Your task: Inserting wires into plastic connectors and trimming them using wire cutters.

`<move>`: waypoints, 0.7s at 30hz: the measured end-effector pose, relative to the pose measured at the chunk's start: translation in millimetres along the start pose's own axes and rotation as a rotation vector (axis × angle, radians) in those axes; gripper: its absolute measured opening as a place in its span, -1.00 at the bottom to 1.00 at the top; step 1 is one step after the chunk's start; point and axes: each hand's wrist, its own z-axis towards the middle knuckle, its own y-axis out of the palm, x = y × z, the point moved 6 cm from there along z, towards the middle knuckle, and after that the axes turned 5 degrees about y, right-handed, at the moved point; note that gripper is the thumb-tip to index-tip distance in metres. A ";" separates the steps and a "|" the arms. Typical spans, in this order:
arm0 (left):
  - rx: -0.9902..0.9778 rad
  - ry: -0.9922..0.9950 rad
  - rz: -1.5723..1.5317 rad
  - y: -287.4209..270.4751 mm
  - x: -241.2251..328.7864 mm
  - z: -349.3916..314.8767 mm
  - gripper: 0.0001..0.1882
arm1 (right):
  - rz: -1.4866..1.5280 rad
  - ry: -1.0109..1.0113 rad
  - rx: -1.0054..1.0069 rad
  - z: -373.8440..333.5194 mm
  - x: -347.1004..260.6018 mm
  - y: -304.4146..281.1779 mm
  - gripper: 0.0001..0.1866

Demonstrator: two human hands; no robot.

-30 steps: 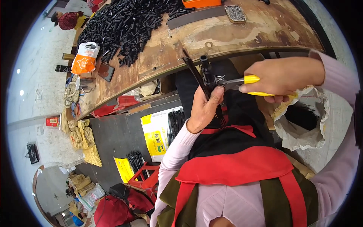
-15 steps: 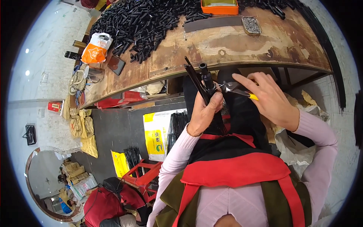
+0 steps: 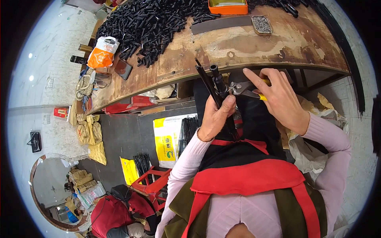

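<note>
My left hand [image 3: 216, 117] is closed round a bundle of thin black rods [image 3: 209, 84], which looks like an umbrella frame. A black ringed tube [image 3: 217, 77] stands upright beside the rods, above my left thumb. In my right hand [image 3: 283, 101] is a pair of pliers [image 3: 240, 88] with yellow handles. Its index finger stretches out above the tool while the rest of the hand wraps the handles. The plier jaws meet a thin silvery wire at the tube's side; whether they grip it I cannot make out.
Black tubular pieces [image 3: 139, 29] are heaped on the worn wooden table [image 3: 238, 45]. On it also stand an orange box [image 3: 228, 8], a small tray of metal bits [image 3: 262, 24] and a phone [image 3: 123, 69]. A person in red [image 3: 113, 214] sits at lower left, near a red stool [image 3: 152, 184].
The pliers' handles have spread wider and both handles now show. My right hand has tilted slightly, its index finger still extended. My left hand stays at the rods.
</note>
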 end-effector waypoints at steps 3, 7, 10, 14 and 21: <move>0.028 0.004 0.021 -0.9 3.3 -1.8 -0.75 | -0.017 -0.010 -0.003 1.6 -1.5 -0.9 -0.34; 0.076 0.005 0.051 -5.7 1.8 -1.1 -0.74 | -0.084 -0.070 -0.041 9.0 -2.2 -6.8 -0.39; 0.058 -0.011 0.074 -5.1 -1.2 0.5 -0.73 | -0.124 -0.113 -0.066 8.1 3.8 -10.4 -0.42; 0.025 -0.029 0.014 -3.5 1.6 2.0 -0.74 | -0.140 -0.099 -0.068 10.8 3.3 -12.7 -0.42; 0.081 -0.058 -0.025 -10.1 2.8 4.0 -0.79 | -0.098 -0.105 -0.021 16.4 0.6 0.8 -0.42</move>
